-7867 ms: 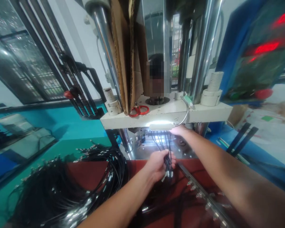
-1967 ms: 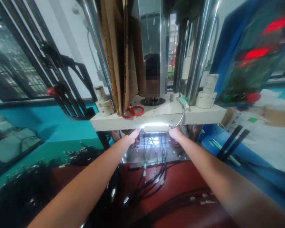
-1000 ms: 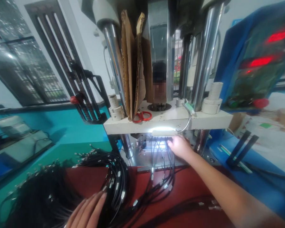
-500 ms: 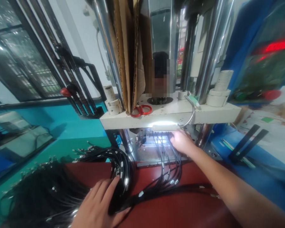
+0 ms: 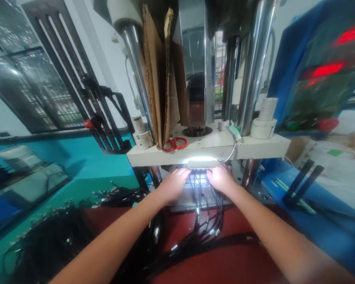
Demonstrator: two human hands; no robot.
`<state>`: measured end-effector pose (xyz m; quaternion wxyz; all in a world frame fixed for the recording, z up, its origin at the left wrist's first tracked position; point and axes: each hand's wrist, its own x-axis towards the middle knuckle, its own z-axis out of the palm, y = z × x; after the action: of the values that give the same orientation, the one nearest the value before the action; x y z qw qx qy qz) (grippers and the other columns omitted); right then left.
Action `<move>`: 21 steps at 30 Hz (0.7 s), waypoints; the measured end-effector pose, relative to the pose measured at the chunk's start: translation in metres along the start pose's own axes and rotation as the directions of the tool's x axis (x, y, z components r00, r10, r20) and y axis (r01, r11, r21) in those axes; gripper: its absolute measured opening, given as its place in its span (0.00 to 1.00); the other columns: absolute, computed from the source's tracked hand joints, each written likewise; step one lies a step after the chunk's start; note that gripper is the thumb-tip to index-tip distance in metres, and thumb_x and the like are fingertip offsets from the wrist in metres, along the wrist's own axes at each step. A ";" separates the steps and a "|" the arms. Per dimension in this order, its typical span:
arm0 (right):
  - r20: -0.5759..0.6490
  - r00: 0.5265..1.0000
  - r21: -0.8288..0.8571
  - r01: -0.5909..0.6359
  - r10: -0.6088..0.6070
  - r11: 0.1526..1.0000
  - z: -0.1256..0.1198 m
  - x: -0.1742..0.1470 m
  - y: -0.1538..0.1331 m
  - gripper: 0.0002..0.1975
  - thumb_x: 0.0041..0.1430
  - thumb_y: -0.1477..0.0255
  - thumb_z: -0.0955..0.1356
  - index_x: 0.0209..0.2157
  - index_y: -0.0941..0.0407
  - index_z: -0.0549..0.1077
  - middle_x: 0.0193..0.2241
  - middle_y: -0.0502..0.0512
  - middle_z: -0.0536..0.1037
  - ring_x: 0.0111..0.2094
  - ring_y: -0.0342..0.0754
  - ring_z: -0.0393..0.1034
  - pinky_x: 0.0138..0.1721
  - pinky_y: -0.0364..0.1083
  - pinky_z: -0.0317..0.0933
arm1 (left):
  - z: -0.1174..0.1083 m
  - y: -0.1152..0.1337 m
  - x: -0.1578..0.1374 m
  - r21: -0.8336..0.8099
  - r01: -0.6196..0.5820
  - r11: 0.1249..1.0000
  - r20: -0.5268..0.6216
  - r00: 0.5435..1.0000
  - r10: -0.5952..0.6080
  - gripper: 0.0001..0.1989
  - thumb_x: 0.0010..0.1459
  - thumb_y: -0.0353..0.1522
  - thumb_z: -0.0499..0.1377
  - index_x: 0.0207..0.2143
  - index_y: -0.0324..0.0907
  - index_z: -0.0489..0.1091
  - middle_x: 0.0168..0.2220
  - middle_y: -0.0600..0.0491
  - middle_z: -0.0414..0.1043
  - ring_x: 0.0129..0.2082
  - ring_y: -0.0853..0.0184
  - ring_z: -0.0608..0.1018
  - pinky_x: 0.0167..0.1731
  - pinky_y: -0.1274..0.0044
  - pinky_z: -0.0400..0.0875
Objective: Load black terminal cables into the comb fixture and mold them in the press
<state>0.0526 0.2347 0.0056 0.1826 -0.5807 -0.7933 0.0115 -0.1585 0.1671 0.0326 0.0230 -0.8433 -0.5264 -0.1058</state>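
Note:
Under the press's white crossbeam, both my hands are at a lit metal block (image 5: pixel 198 178). My left hand (image 5: pixel 175 183) is at the block's left end, its fingers bent together and closed against it. At the right end my right hand (image 5: pixel 221 179) is likewise closed, with some fingertips hidden beneath the lamp (image 5: pixel 202 164). Several black cables (image 5: pixel 207 211) with silvery metal fittings run from the block between my hands. They come down over the metal bed onto the dark red table (image 5: pixel 236 260).
Red-handled scissors (image 5: pixel 174 144) and folded cardboard (image 5: pixel 158 86) rest on the white crossbeam (image 5: pixel 154 157). A large heap of black cables (image 5: pixel 44 244) lies at the left. Steel columns (image 5: pixel 258 59) flank the press. A blue control panel (image 5: pixel 307 79) with red displays stands at the right.
My left hand has left the cable bundle on the table and moved forward to the block's left end. My right hand stays at the right end. The view has shifted slightly.

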 end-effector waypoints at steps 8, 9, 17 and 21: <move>-0.022 1.000 -0.003 0.007 -0.007 1.000 0.003 0.002 0.005 0.18 0.59 0.68 0.63 0.44 0.55 0.80 0.44 0.63 0.79 0.51 0.58 0.66 0.51 0.54 0.55 | 0.022 -0.015 0.035 0.048 -0.002 0.999 -0.014 1.000 0.003 0.25 0.60 0.26 0.49 0.60 0.46 0.63 0.58 0.48 0.69 0.57 0.59 0.69 0.58 0.67 0.63; -0.025 1.000 -0.005 0.008 -0.008 1.000 0.003 0.002 0.006 0.17 0.59 0.68 0.62 0.43 0.55 0.81 0.43 0.63 0.79 0.51 0.58 0.66 0.50 0.54 0.56 | 0.023 -0.013 0.034 0.056 0.008 0.998 -0.020 1.000 -0.007 0.26 0.60 0.26 0.49 0.60 0.47 0.62 0.58 0.49 0.69 0.57 0.59 0.70 0.58 0.66 0.63; -0.073 0.995 -0.004 0.064 -0.064 0.998 -0.003 0.002 -0.002 0.17 0.62 0.67 0.62 0.39 0.58 0.80 0.42 0.63 0.79 0.47 0.57 0.69 0.50 0.52 0.55 | 0.036 -0.006 0.033 0.100 0.099 0.990 -0.066 0.993 -0.093 0.24 0.59 0.27 0.49 0.58 0.46 0.65 0.56 0.45 0.68 0.58 0.52 0.67 0.55 0.57 0.63; -0.088 0.988 0.027 0.130 -0.127 0.991 -0.004 -0.007 -0.018 0.15 0.62 0.69 0.63 0.41 0.57 0.79 0.41 0.59 0.81 0.46 0.55 0.70 0.52 0.50 0.54 | 0.034 -0.007 0.030 0.092 0.078 0.993 -0.063 0.995 -0.072 0.26 0.59 0.26 0.49 0.60 0.47 0.63 0.59 0.46 0.66 0.59 0.54 0.66 0.56 0.59 0.63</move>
<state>0.0390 0.2213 0.0112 0.2268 -0.5251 -0.8202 -0.0122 -0.1469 0.2019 0.0047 0.0747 -0.8174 -0.5612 -0.1068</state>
